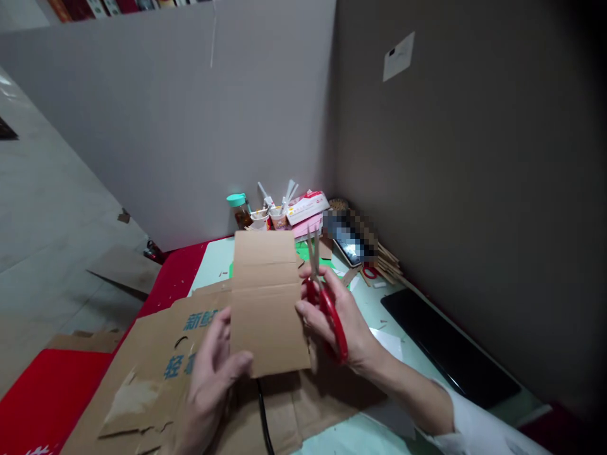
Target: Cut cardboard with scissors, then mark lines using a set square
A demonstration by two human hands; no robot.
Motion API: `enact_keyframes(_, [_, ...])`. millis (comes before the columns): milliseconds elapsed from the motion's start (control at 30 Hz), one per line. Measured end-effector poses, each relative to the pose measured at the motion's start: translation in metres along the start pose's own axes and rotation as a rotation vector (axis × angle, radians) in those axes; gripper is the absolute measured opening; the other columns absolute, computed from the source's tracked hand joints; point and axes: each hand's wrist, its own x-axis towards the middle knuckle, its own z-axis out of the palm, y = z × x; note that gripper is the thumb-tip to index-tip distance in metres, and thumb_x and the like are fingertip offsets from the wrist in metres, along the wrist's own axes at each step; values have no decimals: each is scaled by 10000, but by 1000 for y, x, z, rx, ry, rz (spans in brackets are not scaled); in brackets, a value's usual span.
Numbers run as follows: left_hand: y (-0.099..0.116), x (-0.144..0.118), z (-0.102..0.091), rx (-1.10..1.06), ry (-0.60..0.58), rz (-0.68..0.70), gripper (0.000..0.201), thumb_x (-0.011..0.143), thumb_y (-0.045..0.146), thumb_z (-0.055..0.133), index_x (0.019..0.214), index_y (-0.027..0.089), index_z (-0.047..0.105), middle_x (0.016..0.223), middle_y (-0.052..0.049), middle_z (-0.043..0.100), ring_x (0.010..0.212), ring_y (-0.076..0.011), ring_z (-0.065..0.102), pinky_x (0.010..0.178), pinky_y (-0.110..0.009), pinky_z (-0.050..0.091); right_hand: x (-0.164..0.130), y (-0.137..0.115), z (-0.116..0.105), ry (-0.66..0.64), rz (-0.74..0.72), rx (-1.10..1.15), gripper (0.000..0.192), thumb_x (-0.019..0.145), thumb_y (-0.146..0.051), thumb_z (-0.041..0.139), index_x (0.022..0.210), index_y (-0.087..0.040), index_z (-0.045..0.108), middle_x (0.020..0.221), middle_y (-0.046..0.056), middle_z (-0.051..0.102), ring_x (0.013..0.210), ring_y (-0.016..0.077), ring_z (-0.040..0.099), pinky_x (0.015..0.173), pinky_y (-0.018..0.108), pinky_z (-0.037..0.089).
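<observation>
My left hand [213, 373] pinches the lower left corner of a rectangular cardboard piece [266, 297] and holds it upright above the desk. A crease runs across the piece near its middle. My right hand [339, 316] grips red-handled scissors [327, 303], whose blades point up and away beside the piece's right edge. The blades look nearly closed and sit just off the cardboard. Under both hands lies a large flattened cardboard box [156, 373] with blue printed characters.
A light green desk mat [379, 436] lies on a red cloth [42, 392]. At the back stand a teal-capped bottle [239, 208], cups with tools [270, 215] and a white-red box [308, 205]. A black slab [450, 347] lies at right. Grey partitions enclose the corner.
</observation>
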Motion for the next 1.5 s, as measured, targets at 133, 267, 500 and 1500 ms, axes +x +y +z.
enact_keyframes(133, [-1, -3, 15, -42, -144, -269, 380, 757, 384, 802, 979, 95, 692, 677, -116, 727, 439, -202, 628, 419, -280, 510, -2, 2, 1, -80, 34, -84, 376, 893, -455, 651, 1140, -240, 465, 927, -14, 557, 736, 115, 532, 658, 264, 433])
enact_keyframes(267, [7, 4, 5, -136, 11, -205, 315, 762, 342, 799, 957, 125, 680, 738, -85, 743, 574, -185, 688, 489, -228, 545, -4, -1, -3, -160, 94, -213, 369, 912, -539, 628, 1048, -209, 534, 852, -18, 578, 729, 134, 512, 669, 276, 404])
enact_keyframes(500, [12, 13, -14, -219, 148, -95, 252, 770, 295, 792, 904, 121, 668, 704, -65, 720, 546, -151, 661, 488, -208, 533, -16, 2, 5, -422, 185, -485, 424, 859, -602, 662, 1096, -257, 597, 978, 28, 650, 891, 233, 599, 798, 362, 497])
enact_keyframes(1500, [-1, 12, -6, -281, 90, -126, 565, 779, 240, 793, 1287, 187, 550, 842, -25, 708, 638, -192, 693, 451, -235, 557, -16, 12, 9, -382, 279, -606, 486, 894, -622, 576, 1255, -299, 619, 1117, 35, 675, 1059, 266, 601, 924, 385, 479])
